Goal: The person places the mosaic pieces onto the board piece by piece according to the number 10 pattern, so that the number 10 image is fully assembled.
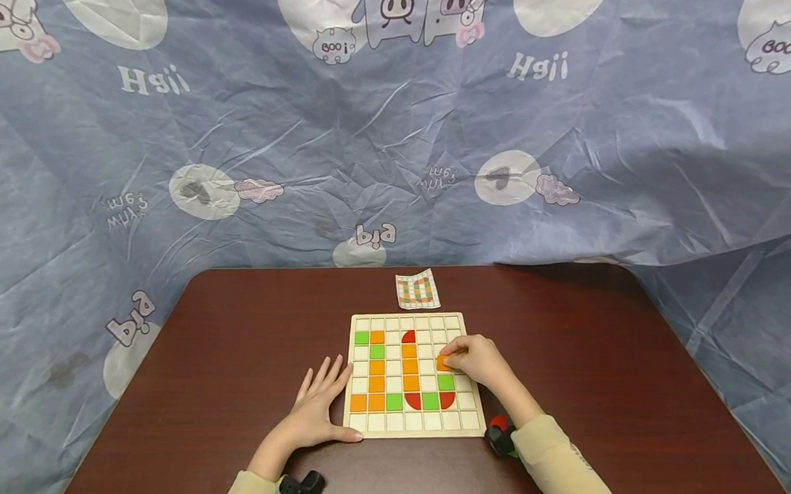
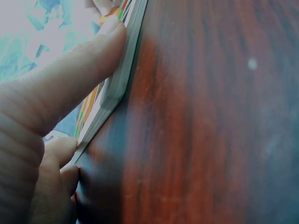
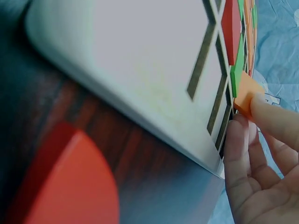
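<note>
A pale wooden grid board (image 1: 386, 425) lies on the table, with green and orange square tiles and red quarter-round tiles in several cells. At the board's right part, my right hand (image 1: 477, 358) pinches an orange square tile (image 3: 248, 93) between thumb and fingers. That tile is tilted in the right wrist view, just above the green tile (image 1: 445, 382). My left hand (image 1: 316, 407) is spread at the board's left side, fingers straight. Its thumb (image 2: 100, 49) touches the board's near edge in the left wrist view.
A small paper card (image 1: 418, 290) with a coloured grid pattern lies behind the board. Beside the board's near right corner is a red piece (image 3: 74, 182), with some green by it, partly covered by the right wrist camera (image 1: 499, 437). Patterned blue cloth (image 1: 373, 164) hangs behind the table.
</note>
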Available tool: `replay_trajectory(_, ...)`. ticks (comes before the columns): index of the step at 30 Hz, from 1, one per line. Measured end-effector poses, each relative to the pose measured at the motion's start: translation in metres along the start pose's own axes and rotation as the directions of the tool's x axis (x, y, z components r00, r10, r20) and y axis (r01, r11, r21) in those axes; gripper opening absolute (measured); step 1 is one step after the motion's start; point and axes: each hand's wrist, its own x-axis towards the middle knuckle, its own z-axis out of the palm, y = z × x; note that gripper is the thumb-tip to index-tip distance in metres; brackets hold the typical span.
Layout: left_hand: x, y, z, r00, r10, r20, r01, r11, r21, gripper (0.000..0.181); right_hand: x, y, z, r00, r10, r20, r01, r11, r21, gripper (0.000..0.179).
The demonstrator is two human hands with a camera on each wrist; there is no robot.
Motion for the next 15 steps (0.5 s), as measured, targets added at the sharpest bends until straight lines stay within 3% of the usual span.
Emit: replay_trajectory(15,-0.0002,0.0000,-0.0002,1.000,0.003,0.001,-0.003,1.000,-0.002,0.120,0.0008,-0.0006,0.0049,0.999,-0.026,-0.042,0.022,0.996,-0.084,0.005)
